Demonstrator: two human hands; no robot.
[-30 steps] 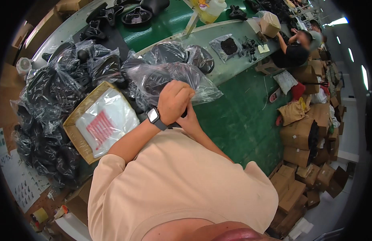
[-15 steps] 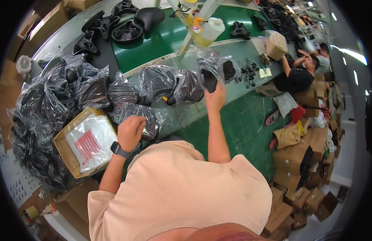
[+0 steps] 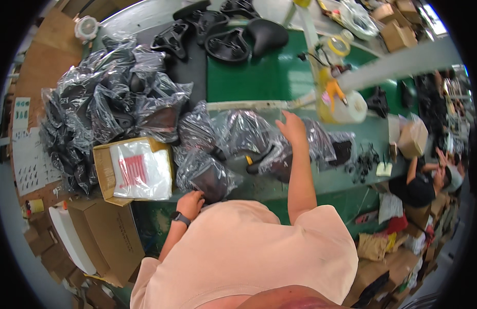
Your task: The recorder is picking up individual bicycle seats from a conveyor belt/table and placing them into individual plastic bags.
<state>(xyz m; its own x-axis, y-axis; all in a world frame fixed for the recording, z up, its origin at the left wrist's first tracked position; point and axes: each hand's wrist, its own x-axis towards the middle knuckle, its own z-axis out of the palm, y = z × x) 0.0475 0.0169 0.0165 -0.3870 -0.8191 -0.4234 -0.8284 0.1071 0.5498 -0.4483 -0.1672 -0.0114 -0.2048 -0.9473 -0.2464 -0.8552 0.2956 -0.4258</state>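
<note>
Dark bicycle saddles in clear plastic bags lie in a row along the bench. My left hand has its fingers curled at the near edge of the closest bagged saddle, seemingly gripping its plastic. Over the row, my right hand is open and holds nothing, thumb and fingers apart. It reaches between a bagged saddle on its left and another bag on its right. Below its wrist lies one more bagged saddle, partly covered by my forearm.
A carton holding flat plastic bags stands left, before a heap of bagged saddles. Bare saddles lie at the back. A yellowish bottle stands beside a slanted post. Small black parts and a co-worker are at right.
My view has swung left. My right hand has let go of the bagged saddle at the right and moved left along the row. My left hand has lowered to the closest bag's near edge.
</note>
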